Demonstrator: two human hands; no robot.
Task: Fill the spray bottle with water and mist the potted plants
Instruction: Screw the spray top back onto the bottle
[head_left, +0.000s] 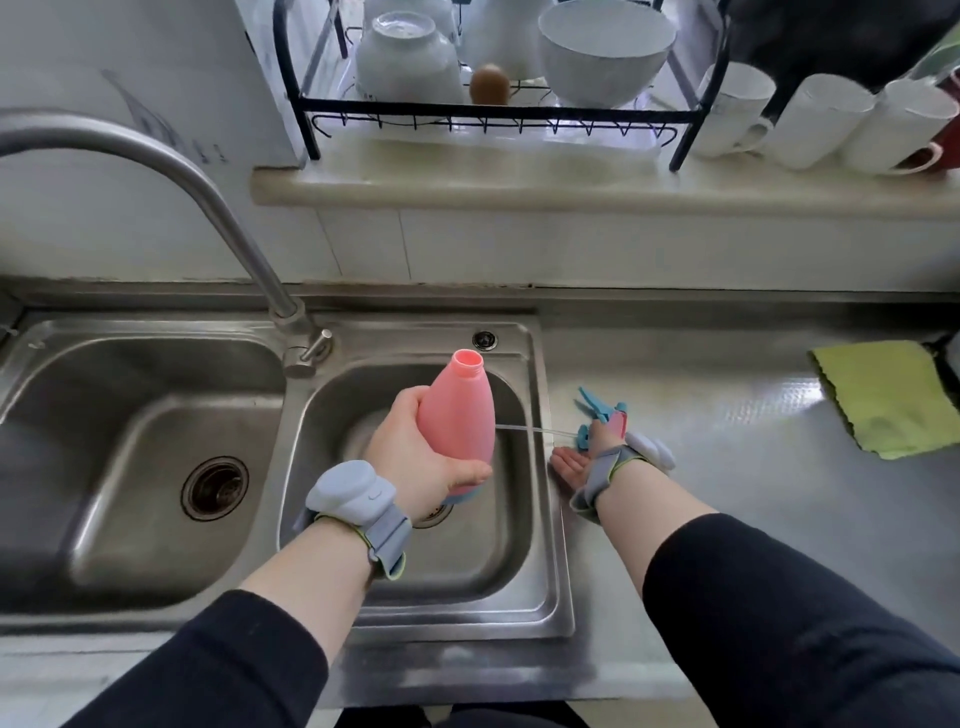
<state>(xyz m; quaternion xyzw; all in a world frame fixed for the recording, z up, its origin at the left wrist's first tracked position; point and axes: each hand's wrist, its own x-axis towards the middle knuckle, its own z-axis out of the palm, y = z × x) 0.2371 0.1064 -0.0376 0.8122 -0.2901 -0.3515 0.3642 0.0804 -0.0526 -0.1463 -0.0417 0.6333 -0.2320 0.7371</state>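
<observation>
1. Both arms wear dark, near-black long sleeves (218, 670), pushed up so the forearms are bare.
2. The left wrist carries a grey strap (387, 540) with a yellow-green edge and a rounded pale blue-grey pod (347, 487) on top.
3. The right wrist carries a matching grey band (597, 480), edged yellow-green, with a similar pale pod (652, 451).
4. The hands are bare, without gloves.

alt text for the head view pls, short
Left hand holds an uncapped pink spray bottle over the right sink basin; right hand rests by the spray head on the steel counter.
</observation>
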